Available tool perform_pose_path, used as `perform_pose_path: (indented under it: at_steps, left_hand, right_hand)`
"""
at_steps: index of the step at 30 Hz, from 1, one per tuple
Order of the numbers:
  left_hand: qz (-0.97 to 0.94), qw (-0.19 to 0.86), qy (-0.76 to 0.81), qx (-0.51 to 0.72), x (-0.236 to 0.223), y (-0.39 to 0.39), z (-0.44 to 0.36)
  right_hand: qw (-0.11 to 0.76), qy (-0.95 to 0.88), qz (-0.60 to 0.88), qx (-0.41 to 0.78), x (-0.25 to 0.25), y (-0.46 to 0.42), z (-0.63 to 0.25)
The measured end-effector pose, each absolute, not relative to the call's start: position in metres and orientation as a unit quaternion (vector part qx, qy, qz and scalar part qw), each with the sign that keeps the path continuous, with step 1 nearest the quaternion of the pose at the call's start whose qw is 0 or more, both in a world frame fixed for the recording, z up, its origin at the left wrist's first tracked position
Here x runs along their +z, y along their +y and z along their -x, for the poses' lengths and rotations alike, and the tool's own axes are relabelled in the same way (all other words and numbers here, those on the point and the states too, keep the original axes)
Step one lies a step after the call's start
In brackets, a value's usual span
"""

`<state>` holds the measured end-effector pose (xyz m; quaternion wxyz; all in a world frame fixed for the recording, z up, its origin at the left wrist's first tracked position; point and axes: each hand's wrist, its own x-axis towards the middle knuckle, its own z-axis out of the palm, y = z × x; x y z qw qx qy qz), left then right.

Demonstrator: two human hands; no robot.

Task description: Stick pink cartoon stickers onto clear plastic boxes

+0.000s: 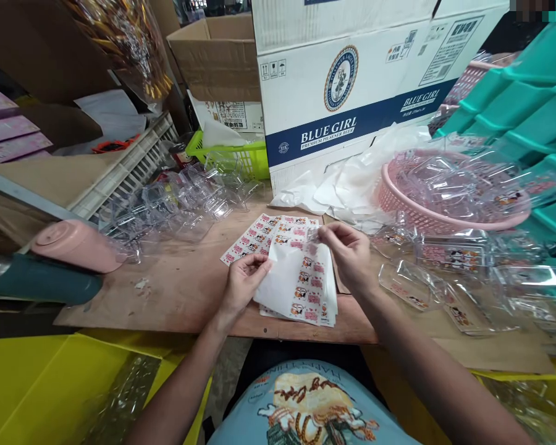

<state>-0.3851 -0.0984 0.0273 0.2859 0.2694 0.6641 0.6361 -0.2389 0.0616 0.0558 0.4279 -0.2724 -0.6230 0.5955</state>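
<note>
A stack of sticker sheets (309,290), printed with rows of small cartoon animals and pink lettering, lies on the wooden table before me. My left hand (243,281) pinches the left edge of the top sticker sheet, where a blank white area (280,281) shows. Above the upper right of the stack, my right hand (352,250) is closed in a pinch. A small clear piece with a faint print, seemingly a sticker, shows at its fingertips, though its outline is hard to make out. Another sticker sheet (243,243) sticks out at the stack's left.
Clear plastic cases (454,256) with stickers lie at the right, beside a pink basket (389,191) of similar pieces. Plain clear cases (180,201) are heaped at the left. Two bottles, a pink one (76,244) and a teal one (50,281), lie at the left edge. A white carton (306,80) stands behind.
</note>
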Motion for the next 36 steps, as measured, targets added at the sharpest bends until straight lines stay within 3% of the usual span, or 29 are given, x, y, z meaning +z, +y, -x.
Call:
perform_pose_path:
  at_steps: [2,4,8,11,13,16,19,21,28,36]
  left_hand:
    - [-0.311,0.167,0.712,0.606,0.031,-0.098,0.387]
    - [-0.351,0.157,0.710,0.590,0.041,-0.096,0.381]
    - [-0.312,0.513,0.504,0.621,0.064,-0.086,0.359]
    - [-0.203,0.586,0.373,0.690,0.067,-0.077,0.352]
    - [-0.166,0.560,0.351,0.732,0.063,-0.075,0.352]
    - [-0.183,0.519,0.356,0.755,0.056,-0.075,0.348]
    - [-0.278,0.456,0.403,0.743,0.053,-0.077,0.342]
    - [-0.371,0.393,0.456,0.707,0.052,-0.080,0.341]
    - [-0.565,0.168,0.570,0.572,0.047,-0.094,0.355]
    - [-0.583,0.139,0.572,0.560,0.043,-0.094,0.356]
  right_hand:
    - [0.486,-0.624,0.280,0.544,0.060,0.065,0.236]
    - [0.517,-0.676,0.256,0.459,0.064,0.062,0.233]
    - [0.471,-0.831,0.101,0.279,0.063,0.044,0.227]
    - [0.395,-0.885,0.017,0.246,0.056,0.034,0.221]
    - [0.397,-0.859,0.056,0.319,0.051,0.029,0.218]
    - [0.398,-0.714,0.183,0.547,0.045,0.016,0.222]
    - [0.314,-0.505,0.224,0.772,0.041,-0.002,0.235]
    - [0.282,-0.389,0.218,0.849,0.040,-0.012,0.244]
    - [0.274,-0.314,0.224,0.881,0.047,-0.012,0.244]
    - [0.226,-0.234,0.242,0.914,0.050,-0.021,0.249]
